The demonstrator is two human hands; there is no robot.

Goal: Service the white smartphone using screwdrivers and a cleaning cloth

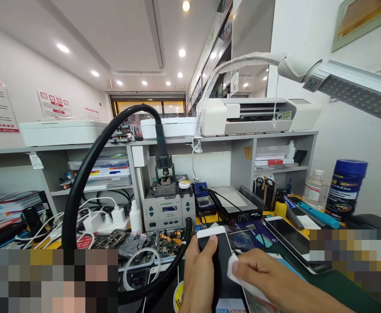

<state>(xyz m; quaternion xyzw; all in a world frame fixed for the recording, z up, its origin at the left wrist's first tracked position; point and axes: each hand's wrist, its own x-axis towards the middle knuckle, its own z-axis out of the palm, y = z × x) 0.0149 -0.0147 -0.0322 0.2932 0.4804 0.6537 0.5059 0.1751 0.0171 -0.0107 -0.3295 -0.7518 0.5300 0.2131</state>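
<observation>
A phone with a white top edge and dark screen (221,252) is held upright, tilted back, in my left hand (200,271), whose thumb lies on the front near the top. My right hand (262,274) pinches a crumpled white cloth or tissue (247,282) at the phone's right edge. Below my hands, the lower end of the phone meets a blue-and-white printed patch. A round yellow sticker (178,296) shows just left of my left hand.
A thick black hose (76,195) arches across the left from a grey hot-air station (169,211). Circuit boards (172,243) lie behind my left hand. A white tablet (291,239), blue can (345,191) and clear bottle (316,189) stand or lie right. A lamp (356,91) hangs above.
</observation>
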